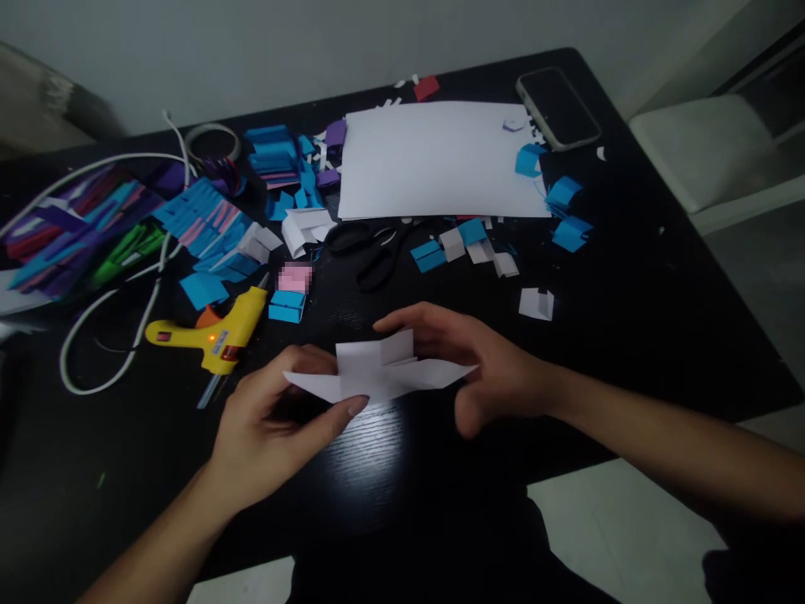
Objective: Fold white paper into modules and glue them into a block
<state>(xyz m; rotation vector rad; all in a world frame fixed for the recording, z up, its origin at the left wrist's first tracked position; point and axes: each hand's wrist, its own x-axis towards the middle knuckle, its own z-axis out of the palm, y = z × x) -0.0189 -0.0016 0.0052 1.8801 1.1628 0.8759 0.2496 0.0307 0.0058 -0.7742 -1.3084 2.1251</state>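
A folded white paper piece (371,377) with flaps spread to both sides is up in front of me, above the near part of the dark table. My left hand (277,424) pinches its left part, the thumb on the near side and the fingers behind. Around the right flap curves my right hand (484,365), thumb and fingers apart; its fingertips reach behind the paper, and I cannot tell whether they touch it. Left of my left hand lies a yellow glue gun (220,335) with a small orange light. Blue folded papers (288,307) and black-handled scissors (377,256) lie beyond the hands.
A stack of white sheets (433,159) lies at the back, with a phone (558,109) at its right. Several blue and white folded pieces (537,304) are scattered about. A white cable (151,310) loops on the left beside bundles of coloured paper (81,226).
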